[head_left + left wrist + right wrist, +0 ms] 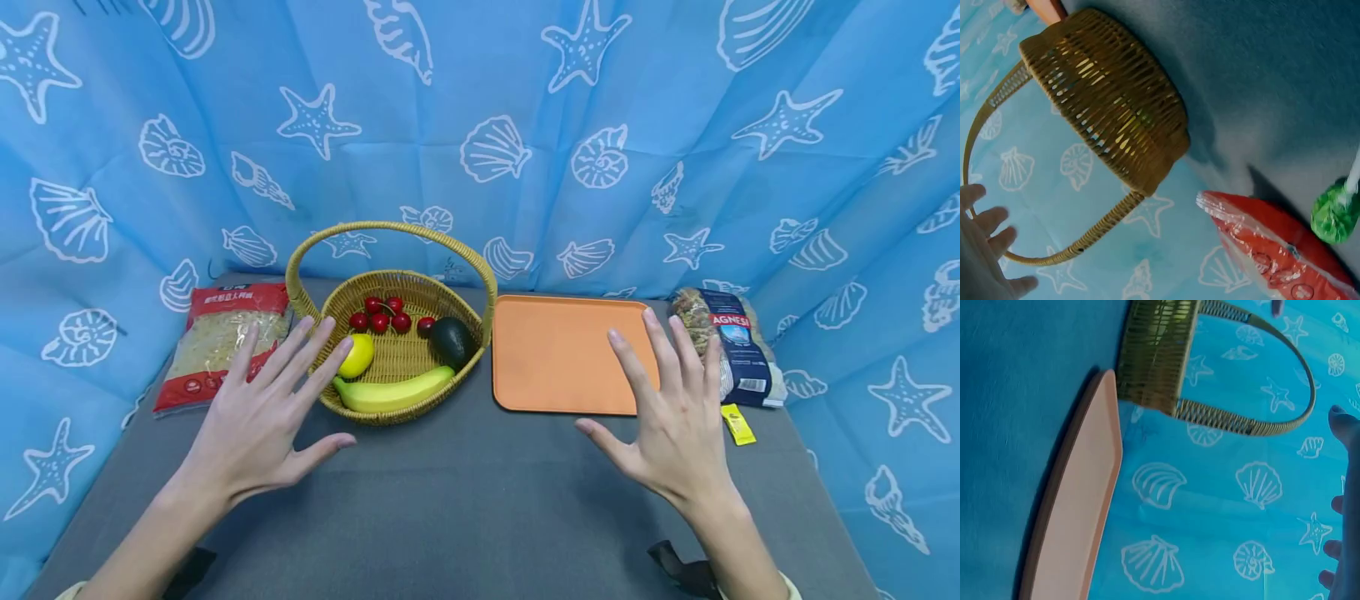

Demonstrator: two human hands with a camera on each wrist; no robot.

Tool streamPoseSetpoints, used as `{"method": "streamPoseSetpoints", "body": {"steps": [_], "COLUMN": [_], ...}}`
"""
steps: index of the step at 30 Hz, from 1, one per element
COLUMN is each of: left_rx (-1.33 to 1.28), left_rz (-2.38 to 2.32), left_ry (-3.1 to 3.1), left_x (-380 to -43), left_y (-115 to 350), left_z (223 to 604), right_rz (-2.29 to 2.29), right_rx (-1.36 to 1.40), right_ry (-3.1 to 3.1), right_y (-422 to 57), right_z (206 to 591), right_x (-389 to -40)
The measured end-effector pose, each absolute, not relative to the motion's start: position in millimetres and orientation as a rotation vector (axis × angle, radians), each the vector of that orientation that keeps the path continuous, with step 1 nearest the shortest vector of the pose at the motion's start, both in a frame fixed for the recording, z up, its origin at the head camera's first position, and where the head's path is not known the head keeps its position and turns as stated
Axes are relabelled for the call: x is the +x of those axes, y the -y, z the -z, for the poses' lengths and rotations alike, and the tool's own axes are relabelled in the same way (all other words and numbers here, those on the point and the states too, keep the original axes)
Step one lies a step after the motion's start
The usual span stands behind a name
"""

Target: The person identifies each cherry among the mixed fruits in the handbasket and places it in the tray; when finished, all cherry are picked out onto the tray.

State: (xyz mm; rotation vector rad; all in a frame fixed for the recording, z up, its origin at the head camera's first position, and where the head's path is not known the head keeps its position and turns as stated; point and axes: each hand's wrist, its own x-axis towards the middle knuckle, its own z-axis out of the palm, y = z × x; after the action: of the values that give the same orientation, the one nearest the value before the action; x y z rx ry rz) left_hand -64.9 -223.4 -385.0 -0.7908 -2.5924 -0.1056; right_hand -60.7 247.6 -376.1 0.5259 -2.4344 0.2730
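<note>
Beyond all ten spread fingers (pixel 664 358), the orange tray (pixel 562 354) lies lengthwise left-to-right.

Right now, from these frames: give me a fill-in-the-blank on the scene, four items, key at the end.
1. The curved yellow fruit in the wicker basket is a ____.
2. In the head view, the tray is ____ in color.
3. The bag right of the tray carries the brand name ____.
4. The left hand and right hand are holding ____.

Missing words: banana; orange; AGNESI; nothing.
</note>
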Motion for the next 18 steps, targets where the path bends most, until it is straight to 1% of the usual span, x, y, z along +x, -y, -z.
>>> {"method": "streamPoseSetpoints", "body": {"steps": [7,12,18], "left_rx": [-0.688,-0.515,-0.347], "left_rz": [0.239,0.432,0.648], "left_ry": [2.647,2.744,2.86], "left_x": [-67.0,-69.2,-73.3], "left_y": [218.7,218.0,223.9], "left_z": [392.8,402.0,414.9], "right_rz": [-0.585,-0.848,-1.187], "right_rx": [0.666,0.819,0.958], "right_ry": [2.324,2.255,2.342], "right_y": [-221.2,-196.6,-162.0], "right_z": [376.9,381.2,388.2], "right_x": [-60.8,-65.4,-73.3]}}
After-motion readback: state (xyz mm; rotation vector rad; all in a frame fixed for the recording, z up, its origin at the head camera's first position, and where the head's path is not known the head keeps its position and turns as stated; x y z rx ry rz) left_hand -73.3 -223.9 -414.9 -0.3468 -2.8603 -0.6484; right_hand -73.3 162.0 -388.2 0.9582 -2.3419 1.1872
